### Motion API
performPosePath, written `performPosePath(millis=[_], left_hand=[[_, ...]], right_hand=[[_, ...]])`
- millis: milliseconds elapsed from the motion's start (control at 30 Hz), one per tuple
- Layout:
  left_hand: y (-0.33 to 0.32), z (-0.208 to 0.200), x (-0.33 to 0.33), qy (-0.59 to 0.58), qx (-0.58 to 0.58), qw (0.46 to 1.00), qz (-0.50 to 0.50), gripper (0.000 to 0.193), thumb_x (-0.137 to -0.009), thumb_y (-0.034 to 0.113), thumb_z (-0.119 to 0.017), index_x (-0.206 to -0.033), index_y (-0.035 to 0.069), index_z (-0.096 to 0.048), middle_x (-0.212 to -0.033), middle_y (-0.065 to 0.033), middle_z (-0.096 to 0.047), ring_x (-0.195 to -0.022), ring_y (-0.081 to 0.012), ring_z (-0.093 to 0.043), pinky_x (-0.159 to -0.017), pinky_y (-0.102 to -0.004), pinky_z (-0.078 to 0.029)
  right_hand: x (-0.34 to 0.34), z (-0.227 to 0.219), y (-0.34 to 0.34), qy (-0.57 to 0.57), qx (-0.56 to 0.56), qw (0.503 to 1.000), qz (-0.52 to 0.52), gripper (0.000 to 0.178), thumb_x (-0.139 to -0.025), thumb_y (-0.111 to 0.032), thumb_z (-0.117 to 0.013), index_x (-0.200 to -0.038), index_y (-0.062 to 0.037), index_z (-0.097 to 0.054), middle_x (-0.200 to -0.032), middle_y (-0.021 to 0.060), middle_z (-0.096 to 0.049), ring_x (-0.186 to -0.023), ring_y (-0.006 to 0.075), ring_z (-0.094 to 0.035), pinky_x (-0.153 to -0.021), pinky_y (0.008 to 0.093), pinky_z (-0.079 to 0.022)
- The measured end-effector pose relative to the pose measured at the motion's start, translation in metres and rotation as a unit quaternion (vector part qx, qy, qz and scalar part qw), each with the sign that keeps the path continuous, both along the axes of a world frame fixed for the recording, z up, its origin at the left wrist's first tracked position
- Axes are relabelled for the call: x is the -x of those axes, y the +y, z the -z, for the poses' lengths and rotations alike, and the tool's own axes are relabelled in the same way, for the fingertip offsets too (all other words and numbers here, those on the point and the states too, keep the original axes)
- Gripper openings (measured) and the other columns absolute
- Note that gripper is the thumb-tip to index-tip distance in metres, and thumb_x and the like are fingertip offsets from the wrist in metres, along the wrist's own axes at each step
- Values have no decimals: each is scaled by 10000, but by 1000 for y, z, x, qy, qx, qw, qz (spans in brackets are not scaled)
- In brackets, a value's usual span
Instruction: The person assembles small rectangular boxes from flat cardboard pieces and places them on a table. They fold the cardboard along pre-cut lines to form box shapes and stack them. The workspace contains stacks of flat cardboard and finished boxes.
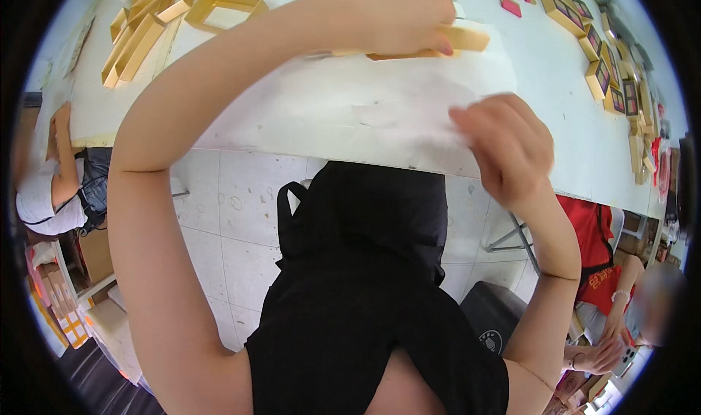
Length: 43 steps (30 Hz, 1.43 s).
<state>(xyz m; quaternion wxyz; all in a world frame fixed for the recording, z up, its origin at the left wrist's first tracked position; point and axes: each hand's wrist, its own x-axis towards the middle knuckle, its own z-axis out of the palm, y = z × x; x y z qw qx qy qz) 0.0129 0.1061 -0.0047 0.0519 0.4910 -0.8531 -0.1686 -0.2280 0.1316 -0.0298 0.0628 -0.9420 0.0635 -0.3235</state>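
My left hand [401, 13] reaches across to the far middle of the white table. Its fingers are closed on a gold cardboard frame [467, 40], most of which lies hidden under the hand. My right hand [515, 145] hovers nearer to me, right of the middle, above the table. Its fingers are curled together and blurred by motion; whatever is in them, if anything, I cannot make out. Between the hands, a pale sheet [365, 86] covers part of the tabletop.
Several empty gold frames [139, 46] lie at the far left. Pink pieces [511, 5] are scattered at the far edge. Along the right stand gold boxes with dark palettes [600, 78]. A person [62, 185] is at the left, another person's hands [602, 353] at the lower right.
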Motion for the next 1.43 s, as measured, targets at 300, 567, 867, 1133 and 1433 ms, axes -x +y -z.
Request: performPosePath(millis=[300, 567, 867, 1133, 1433], left_hand=[[-5, 49, 8, -37, 232, 969, 69, 203, -893, 228, -605, -811, 45, -640, -728, -164, -679, -663, -327, -695, -560, -456, -536], [0, 51, 12, -12, 214, 976, 50, 173, -899, 199, -596, -830, 44, -633, -701, -152, -662, -647, -331, -688, -556, -447, -535], [3, 13, -20, 110, 109, 986, -58, 370, -765, 315, -770, -977, 35, -653, -888, -212, -690, -900, -291, -707, -765, -437, -544], [68, -2, -14, -16, 220, 975, 31, 131, -823, 141, -735, -817, 52, -639, -782, -64, -613, -778, -199, -628, -670, -291, -491], [46, 31, -54, -109, 331, 922, 171, 57, -841, 35, -674, -888, 62, -657, -994, -53, -665, -840, -166, -671, -710, -249, -563]], right_hand=[[-22, 36, -5, 9, 116, 992, 56, 300, -740, -128, -772, -1005, -26, -675, -1052, 97, -639, -958, 263, -635, -817, 380, -551], [-23, 40, 7, 74, 162, 983, 46, 347, -675, -76, -660, -1001, 43, -675, -886, 89, -589, -823, 238, -596, -803, 377, -549], [-39, 33, -32, 141, -103, 981, 84, 52, -877, -54, -645, -928, -51, -656, -943, 89, -695, -868, 287, -669, -681, 373, -532], [-39, -21, -24, 171, -372, 912, 37, 151, -943, -78, -644, -1070, -27, -708, -851, 105, -714, -660, 216, -679, -626, 313, -522], [5, 3, -40, 307, -138, 941, -48, 571, -733, 51, -702, -1267, -148, -684, -1406, 171, -589, -1418, 355, -446, -1221, 559, -247]])
